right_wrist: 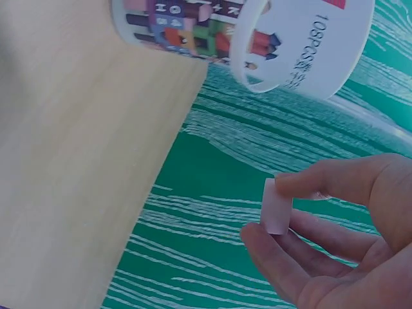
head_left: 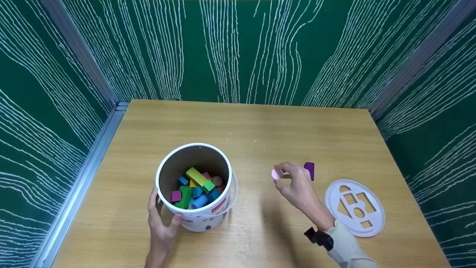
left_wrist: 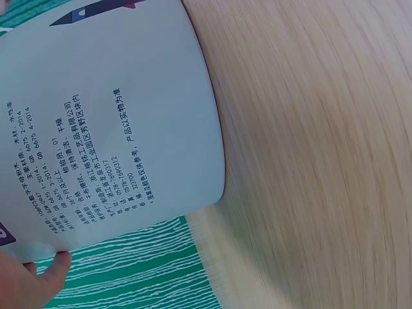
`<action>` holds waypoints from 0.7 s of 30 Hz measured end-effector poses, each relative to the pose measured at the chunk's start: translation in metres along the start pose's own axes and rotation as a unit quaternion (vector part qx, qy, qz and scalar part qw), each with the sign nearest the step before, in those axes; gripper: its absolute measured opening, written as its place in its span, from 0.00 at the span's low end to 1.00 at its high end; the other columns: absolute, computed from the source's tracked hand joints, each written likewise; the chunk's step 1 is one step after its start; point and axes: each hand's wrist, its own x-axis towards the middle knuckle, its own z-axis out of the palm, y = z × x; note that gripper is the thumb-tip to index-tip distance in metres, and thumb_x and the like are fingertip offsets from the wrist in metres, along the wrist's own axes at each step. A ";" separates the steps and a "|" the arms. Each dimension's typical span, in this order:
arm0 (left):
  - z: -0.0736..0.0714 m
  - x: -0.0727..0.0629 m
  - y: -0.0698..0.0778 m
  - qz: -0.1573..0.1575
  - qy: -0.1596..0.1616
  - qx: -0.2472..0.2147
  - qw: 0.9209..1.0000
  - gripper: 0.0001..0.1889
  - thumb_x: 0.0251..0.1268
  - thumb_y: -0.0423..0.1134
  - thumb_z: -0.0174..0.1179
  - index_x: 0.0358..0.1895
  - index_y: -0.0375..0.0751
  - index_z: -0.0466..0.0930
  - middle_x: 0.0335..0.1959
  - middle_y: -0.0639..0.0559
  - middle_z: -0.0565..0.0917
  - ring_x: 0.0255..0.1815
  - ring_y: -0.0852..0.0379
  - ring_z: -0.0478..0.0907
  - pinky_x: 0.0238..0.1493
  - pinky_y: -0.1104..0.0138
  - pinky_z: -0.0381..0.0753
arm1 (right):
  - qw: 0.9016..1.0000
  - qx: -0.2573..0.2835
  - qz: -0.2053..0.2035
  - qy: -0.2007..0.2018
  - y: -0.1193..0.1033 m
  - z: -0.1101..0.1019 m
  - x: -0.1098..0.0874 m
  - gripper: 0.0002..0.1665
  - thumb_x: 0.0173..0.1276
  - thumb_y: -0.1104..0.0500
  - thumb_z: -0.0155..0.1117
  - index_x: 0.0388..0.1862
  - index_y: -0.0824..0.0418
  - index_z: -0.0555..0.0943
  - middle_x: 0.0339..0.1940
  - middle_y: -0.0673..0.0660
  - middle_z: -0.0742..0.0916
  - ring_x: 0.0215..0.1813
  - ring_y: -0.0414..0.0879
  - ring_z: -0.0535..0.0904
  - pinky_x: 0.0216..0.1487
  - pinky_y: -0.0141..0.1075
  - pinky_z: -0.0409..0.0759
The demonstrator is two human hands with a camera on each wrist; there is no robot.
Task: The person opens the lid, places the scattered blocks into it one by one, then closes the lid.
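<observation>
A white bucket [head_left: 202,222] with printed sides stands on the table, left of centre. Inside it lie several coloured blocks, among them a yellow-green bar [head_left: 195,176] and a blue cylinder [head_left: 200,201]. My left hand [head_left: 162,227] holds the bucket at its near left side, thumb on the outer wall below the rim. To the right, my right hand [head_left: 297,183] pinches a small pale pink cylinder block [right_wrist: 277,207] between thumb and fingers, raised above the table. A purple block [head_left: 309,170] lies on the table just beyond that hand.
A white lid [head_left: 376,223] with cut-out shapes lies flat at the right, beside my right forearm. The bucket's white handle [head_left: 235,193] hangs down on its right side. Green panels with white lines [head_left: 245,52] enclose the wooden table [head_left: 238,123] at the back and both sides.
</observation>
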 end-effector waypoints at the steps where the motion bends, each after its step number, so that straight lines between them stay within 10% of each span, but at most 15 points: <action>1: 0.000 0.000 0.000 0.000 0.000 0.000 1.000 0.46 0.48 0.31 0.63 0.73 0.37 0.50 0.72 0.45 0.58 0.70 0.50 0.57 0.66 0.70 0.60 | 1.000 0.001 -0.007 0.000 -0.003 0.000 0.001 0.17 0.44 0.77 0.68 0.36 0.69 0.83 0.34 0.57 0.85 0.38 0.47 0.82 0.37 0.35 0.84; 21: 0.000 0.002 0.000 0.017 -0.003 -0.009 1.000 0.44 0.52 0.34 0.63 0.73 0.36 0.50 0.72 0.43 0.57 0.70 0.49 0.57 0.66 0.69 0.61 | 0.996 0.011 -0.078 -0.034 -0.060 0.007 0.022 0.17 0.45 0.76 0.70 0.36 0.65 0.82 0.33 0.53 0.83 0.37 0.42 0.80 0.39 0.28 0.81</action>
